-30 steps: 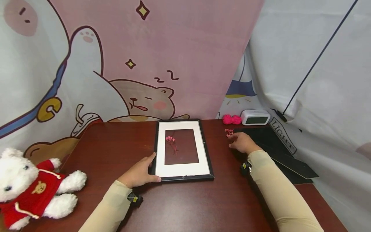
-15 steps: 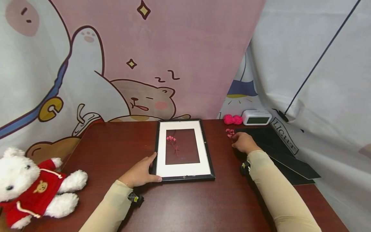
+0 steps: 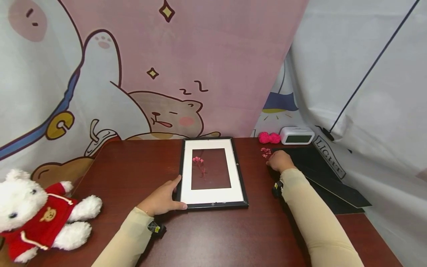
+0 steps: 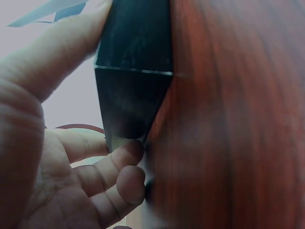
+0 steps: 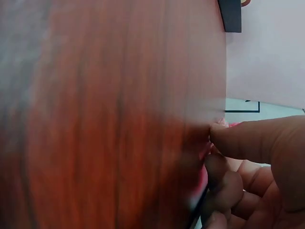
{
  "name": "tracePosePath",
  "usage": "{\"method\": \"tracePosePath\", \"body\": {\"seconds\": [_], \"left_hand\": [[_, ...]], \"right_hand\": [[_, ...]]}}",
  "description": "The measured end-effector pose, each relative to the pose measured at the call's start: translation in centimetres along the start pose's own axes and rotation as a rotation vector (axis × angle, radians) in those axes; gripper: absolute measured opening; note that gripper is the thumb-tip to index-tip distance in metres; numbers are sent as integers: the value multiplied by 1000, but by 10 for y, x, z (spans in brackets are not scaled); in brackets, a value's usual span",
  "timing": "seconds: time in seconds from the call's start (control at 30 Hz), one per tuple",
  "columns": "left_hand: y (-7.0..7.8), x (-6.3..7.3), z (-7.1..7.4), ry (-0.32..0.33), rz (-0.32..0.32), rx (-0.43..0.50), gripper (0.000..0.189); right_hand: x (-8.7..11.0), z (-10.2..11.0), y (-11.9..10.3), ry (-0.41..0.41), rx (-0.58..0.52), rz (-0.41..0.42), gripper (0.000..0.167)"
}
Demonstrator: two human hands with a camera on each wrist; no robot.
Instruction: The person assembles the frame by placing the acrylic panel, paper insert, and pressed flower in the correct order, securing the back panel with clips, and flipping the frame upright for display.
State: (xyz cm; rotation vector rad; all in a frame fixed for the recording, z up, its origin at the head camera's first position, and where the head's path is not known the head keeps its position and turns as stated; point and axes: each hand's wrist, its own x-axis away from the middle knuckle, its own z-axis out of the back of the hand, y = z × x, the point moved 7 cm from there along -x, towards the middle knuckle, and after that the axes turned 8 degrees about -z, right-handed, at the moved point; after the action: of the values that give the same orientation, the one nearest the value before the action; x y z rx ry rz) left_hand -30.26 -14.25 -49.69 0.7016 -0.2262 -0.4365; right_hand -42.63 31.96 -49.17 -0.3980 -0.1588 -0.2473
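A picture frame (image 3: pixel 217 199) with a black rim and a white mat lies on the reddish-brown table. Inside its opening shows a pink dried flower sprig (image 3: pixel 198 161) with thin crossing stems. My left hand (image 3: pixel 161 198) grips the frame's near left corner, thumb along the front edge and fingers at the left side. In the left wrist view the black corner (image 4: pixel 133 43) sits between thumb and fingers. To the right, my right hand (image 3: pixel 281 161) pinches a second pink flower sprig (image 3: pixel 265 152) low at the tabletop. Its stem is mostly hidden by the fingers.
Black boards (image 3: pixel 333 185) lie at the right under and beyond my right forearm. A white digital clock (image 3: pixel 297 135) and a pink yarn bundle (image 3: pixel 269 138) stand at the back right. A white plush bear (image 3: pixel 50 215) in red sits at the left.
My right fingers have closed in on the sprig's stem, and the hand has curled over it. The left hand and the picture frame have stayed in place.
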Motion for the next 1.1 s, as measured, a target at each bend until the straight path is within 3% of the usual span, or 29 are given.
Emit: {"method": "tracePosePath", "body": {"seconds": [0.17, 0.4, 0.5, 0.83, 1.1], "left_hand": [[1, -1, -1, 0, -7, 0, 121], [-1, 0, -2, -3, 5, 11, 121], [-1, 0, -2, -3, 8, 9, 121], [-3, 0, -1, 0, 15, 5, 121], [-3, 0, -1, 0, 14, 1, 121]], "right_hand": [[-4, -2, 2, 2, 54, -13, 40], [-3, -1, 2, 7, 40, -14, 37], [1, 2, -3, 32, -10, 22, 30], [25, 5, -36, 14, -361, 73, 13], [28, 2, -47, 26, -384, 71, 22]]}}
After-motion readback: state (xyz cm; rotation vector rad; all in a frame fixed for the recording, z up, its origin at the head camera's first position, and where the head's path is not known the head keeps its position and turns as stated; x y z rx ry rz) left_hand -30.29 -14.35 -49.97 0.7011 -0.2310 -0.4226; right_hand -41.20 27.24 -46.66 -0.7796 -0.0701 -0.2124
